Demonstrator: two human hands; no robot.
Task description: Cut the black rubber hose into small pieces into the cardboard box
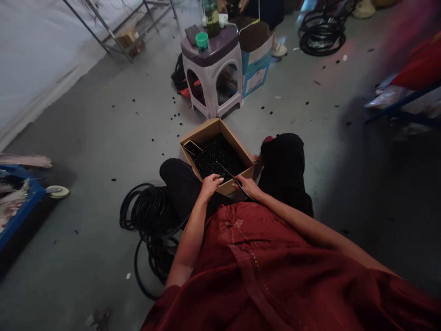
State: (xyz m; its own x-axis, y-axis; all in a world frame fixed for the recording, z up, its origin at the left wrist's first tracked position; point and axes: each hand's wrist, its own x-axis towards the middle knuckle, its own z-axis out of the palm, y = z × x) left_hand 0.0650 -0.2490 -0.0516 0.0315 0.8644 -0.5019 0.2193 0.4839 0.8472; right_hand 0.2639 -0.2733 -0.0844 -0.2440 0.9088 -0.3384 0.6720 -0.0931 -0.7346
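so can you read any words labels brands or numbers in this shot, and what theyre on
Nothing here can be read clearly.
Blue and white carton: printed panels, too small and blurred to read.
Green bottle on the stool: a label, unreadable.
Cardboard box by the hands: no print visible.

place: workshop | bare concrete floor [86,138] | coiled black tubing [148,216] | scattered black bits [175,117]
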